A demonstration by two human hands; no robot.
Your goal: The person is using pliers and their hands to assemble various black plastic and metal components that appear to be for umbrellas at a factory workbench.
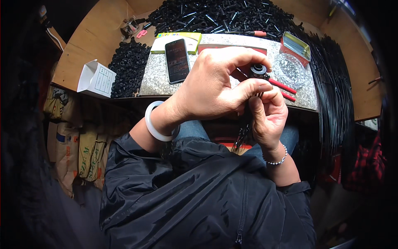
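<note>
My left hand (209,85), with a white bangle (154,124) on its wrist, curls thumb and fingers about a small round black part (258,69) with a pale ring on top. Just below and to its right is my right hand (271,114), a beaded bracelet on its wrist. Its fingers are closed round thin black rods (244,135), which hang down over my lap from beneath the round part. How the rods meet the part is hidden by my fingers. Red-handled pliers (284,86) lie on the board behind my right hand.
A phone (177,62) lies on the speckled board (155,81) by a yellow-green box (195,41). Heaps of black tubular pieces (215,18) and small black parts (128,66) surround it. A red tin (296,47), a clear dish (292,70) and long black rods (336,83) are at right.
</note>
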